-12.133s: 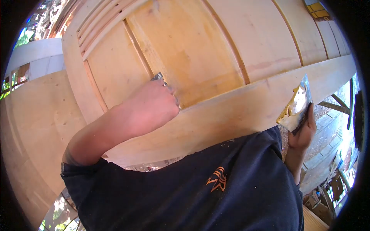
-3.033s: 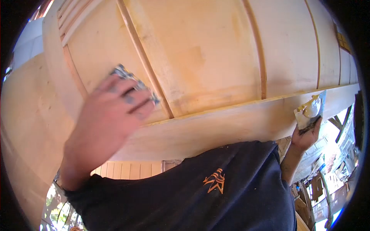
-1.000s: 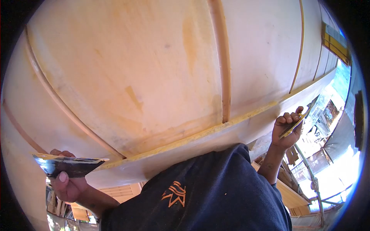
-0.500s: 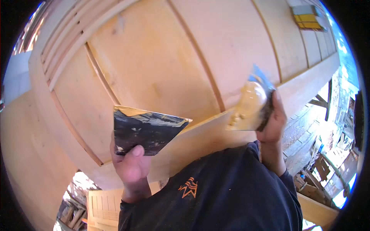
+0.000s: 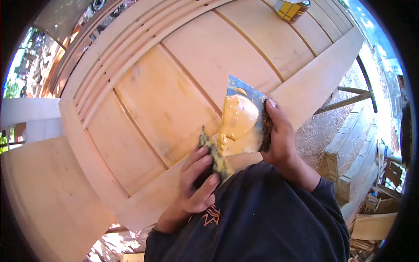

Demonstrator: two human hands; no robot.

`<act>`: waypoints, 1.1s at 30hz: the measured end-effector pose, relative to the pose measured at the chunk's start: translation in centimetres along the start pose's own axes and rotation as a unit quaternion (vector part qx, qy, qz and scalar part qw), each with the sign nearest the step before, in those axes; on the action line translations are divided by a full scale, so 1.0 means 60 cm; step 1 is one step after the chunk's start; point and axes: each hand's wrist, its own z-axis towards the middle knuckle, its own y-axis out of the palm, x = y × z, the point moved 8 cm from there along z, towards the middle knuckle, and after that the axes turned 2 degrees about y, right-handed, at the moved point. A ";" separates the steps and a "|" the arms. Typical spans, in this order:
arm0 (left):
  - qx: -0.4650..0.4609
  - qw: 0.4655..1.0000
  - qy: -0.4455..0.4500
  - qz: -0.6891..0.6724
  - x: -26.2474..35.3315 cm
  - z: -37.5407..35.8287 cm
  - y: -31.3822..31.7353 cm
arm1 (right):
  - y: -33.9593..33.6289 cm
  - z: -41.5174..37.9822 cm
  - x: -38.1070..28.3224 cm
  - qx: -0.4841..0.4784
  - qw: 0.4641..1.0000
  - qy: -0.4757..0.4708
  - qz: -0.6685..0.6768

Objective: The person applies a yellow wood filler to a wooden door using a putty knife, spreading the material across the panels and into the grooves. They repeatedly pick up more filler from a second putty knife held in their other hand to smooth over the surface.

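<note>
The left hand pinches a smeared scraper beside the yellow paste on the broad blade gripped in the right hand. Paste is probably being gathered (contact is hard to tell), which calls for level edges. Beyond lies the panel, its grooves breaking up the surface; farther, a tin obstructs part of it.

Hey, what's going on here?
A person in a dark shirt is at a large panelled wooden piece. Their right hand holds a flat blade loaded with yellowish paste; their left hand holds a smeared scraper close by it. Yellowish patches mark one panel, and a can sits farther along.
</note>
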 end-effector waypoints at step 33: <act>-0.419 0.866 0.113 0.250 0.058 0.129 -0.011 | -0.031 -0.038 -0.016 -0.078 0.994 0.001 -0.078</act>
